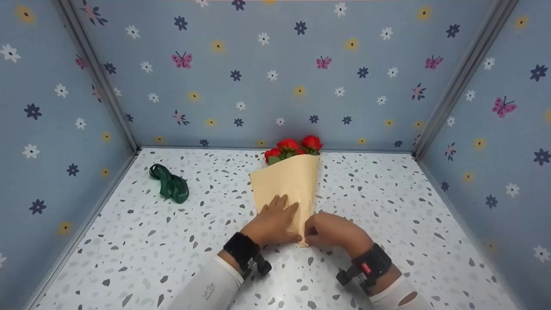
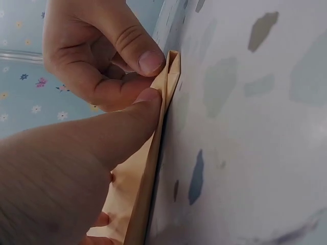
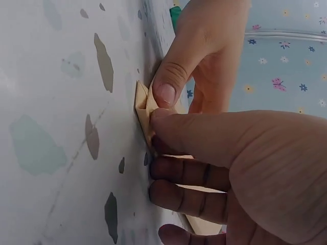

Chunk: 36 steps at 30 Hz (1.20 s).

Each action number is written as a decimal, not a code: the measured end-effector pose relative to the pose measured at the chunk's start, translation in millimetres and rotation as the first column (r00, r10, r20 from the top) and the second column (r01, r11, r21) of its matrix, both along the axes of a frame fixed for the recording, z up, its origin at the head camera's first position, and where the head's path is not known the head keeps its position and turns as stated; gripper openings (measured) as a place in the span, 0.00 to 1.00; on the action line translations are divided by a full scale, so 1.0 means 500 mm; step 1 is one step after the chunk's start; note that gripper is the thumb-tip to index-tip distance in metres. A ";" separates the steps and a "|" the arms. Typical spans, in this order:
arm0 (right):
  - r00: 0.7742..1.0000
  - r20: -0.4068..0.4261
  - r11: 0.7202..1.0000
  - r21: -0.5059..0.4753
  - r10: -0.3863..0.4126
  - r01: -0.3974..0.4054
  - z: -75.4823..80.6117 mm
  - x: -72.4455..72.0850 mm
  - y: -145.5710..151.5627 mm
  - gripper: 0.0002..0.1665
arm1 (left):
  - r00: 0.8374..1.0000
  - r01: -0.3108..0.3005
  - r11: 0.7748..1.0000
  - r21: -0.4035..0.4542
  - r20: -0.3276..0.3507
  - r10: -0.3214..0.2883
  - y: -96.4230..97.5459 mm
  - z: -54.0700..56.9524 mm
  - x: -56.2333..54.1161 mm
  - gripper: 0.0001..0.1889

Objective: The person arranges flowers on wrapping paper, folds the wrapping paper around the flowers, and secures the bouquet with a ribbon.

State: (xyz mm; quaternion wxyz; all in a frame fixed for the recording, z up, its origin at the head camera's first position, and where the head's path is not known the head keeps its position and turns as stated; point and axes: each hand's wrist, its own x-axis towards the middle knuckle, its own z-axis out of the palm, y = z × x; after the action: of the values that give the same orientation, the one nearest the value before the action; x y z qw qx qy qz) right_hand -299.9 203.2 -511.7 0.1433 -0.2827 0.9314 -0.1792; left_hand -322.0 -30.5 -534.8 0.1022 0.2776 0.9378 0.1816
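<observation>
A tan sheet of wrapping paper (image 1: 282,178) is folded into a cone around several red roses (image 1: 289,145), whose heads show above its top edge. My left hand (image 1: 275,221) lies spread on the front of the cone, its thumb (image 2: 148,99) pressing near the narrow bottom end. On the right side of that end, my right hand (image 1: 338,230) pinches the paper's edge between thumb (image 3: 168,120) and curled forefinger. In the right wrist view the folded bottom tip of the paper (image 3: 141,97) sticks out past both thumbs. The rose stems are hidden inside.
A looped bundle of dark green ribbon (image 1: 172,185) lies on the speckled white tabletop (image 1: 206,241), left of the bouquet. Blue flower-patterned panels (image 1: 258,64) enclose the table at the back and on both sides. The roses reach close to the back panel.
</observation>
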 end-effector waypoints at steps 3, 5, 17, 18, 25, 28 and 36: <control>1.000 0.028 1.000 -0.008 -0.015 0.015 -0.005 -0.005 0.000 0.09 | 1.000 -0.002 1.000 0.006 0.002 0.002 -0.003 0.002 0.001 0.55; 0.998 0.037 0.999 -0.015 -0.044 0.045 -0.010 -0.010 0.000 0.08 | 1.000 -0.005 1.000 0.008 0.002 0.005 -0.005 0.002 0.000 0.55; 0.939 -0.021 0.939 -0.021 -0.343 0.342 -0.035 -0.082 0.009 0.11 | 1.000 -0.017 0.999 -0.028 -0.003 0.016 -0.009 -0.005 -0.005 0.56; 0.936 -0.023 0.936 -0.020 -0.351 0.350 -0.035 -0.090 0.011 0.11 | 1.000 -0.016 0.999 -0.032 -0.002 0.016 -0.009 -0.004 -0.005 0.56; 0.920 -0.003 0.920 -0.014 -0.392 0.391 -0.039 -0.155 0.023 0.08 | 1.000 -0.003 0.999 -0.049 -0.018 0.002 -0.004 0.000 -0.005 0.54; 0.916 -0.021 0.916 0.002 -0.402 0.402 -0.044 -0.186 0.026 0.10 | 0.999 0.004 0.998 -0.057 -0.037 -0.006 -0.002 -0.004 -0.005 0.54; 0.915 -0.146 0.922 0.043 -0.376 0.385 -0.056 -0.244 0.041 0.20 | 0.999 0.013 0.997 -0.076 -0.042 -0.016 0.007 -0.005 -0.004 0.55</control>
State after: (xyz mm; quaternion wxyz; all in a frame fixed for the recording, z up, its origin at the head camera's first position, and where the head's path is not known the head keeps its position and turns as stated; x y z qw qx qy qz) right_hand -421.8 223.8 -539.9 0.0523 -0.1023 0.9818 -0.1509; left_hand -323.9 -27.2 -537.6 0.0941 0.2842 0.9439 0.1392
